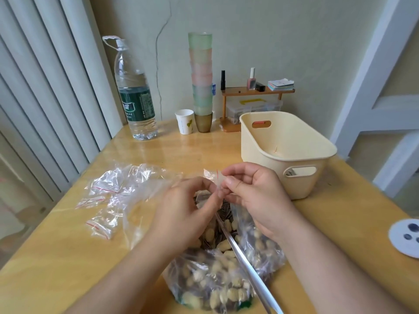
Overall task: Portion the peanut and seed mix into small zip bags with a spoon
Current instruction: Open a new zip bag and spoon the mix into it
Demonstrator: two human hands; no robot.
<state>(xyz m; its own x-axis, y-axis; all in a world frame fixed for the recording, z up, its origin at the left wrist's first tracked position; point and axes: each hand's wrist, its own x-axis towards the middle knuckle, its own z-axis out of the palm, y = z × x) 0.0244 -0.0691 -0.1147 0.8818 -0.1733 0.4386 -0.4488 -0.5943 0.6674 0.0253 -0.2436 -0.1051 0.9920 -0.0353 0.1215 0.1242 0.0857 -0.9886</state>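
Overhead, head view
left hand (188,207): fingertips pinch the lower edge of a small zip bag (216,181), held above the mix
right hand (251,191): fingers curled, pinching the same zip bag at its red-lined top
mix bag (226,275): large clear bag of peanuts and striped seeds, open, on the counter (68,257) under both hands
spoon (247,266): metal handle slants out of the mix bag toward the near edge; bowl hidden
spare zip bags (99,200): loose on the counter left of the hands, partly under a bigger clear bag
basket (283,152): cream, right of the hands
bottle (136,98): far left, upright
cup stack (201,80): behind, beside a paper cup (184,121)
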